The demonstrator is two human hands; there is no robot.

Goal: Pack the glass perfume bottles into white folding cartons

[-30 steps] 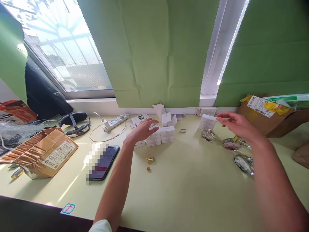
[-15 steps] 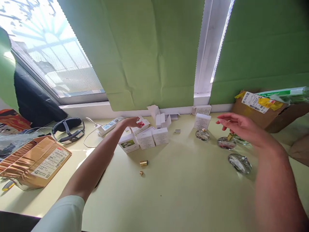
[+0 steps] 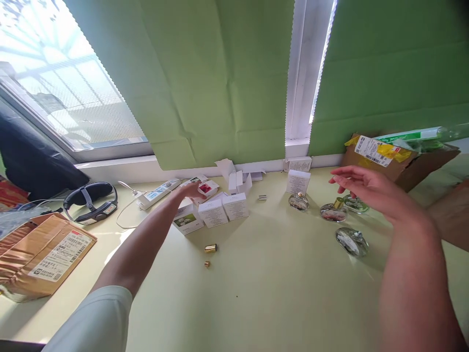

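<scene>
The left hand [image 3: 190, 189] stretches far across the pale yellow surface [image 3: 278, 283] and lands on the small white box with a red picture [image 3: 205, 188], which lies at the back of the cluster, just behind a row of three white boxes: one with a green picture [image 3: 187, 219], a plain one [image 3: 212, 213] and another plain one [image 3: 235, 206]. The step in hand looks like a reach-and-pick among these little cartons; the left grip lies over the box's near edge, but whether the fingers have closed on it cannot be told from here. The right hand [image 3: 366, 191] hangs in the air with its grip spread and empty, above the round glass bottles [image 3: 332, 212] and near an upright white box [image 3: 298, 182]. If the red-picture box is to be lifted, the next move calls for closing thumb and fingers on its sides and raising it clear of the boxes just in front without knocking them. Two gold caps [image 3: 210, 248] lie apart on the open surface, nearer the person. Against the frame half a second back, the left hand has barely advanced and sits at the same box, the right hand holds much the same open pose, and the view has swung a little to the right, so the cardboard parcel [image 3: 44, 254] on the left slides toward the edge.
</scene>
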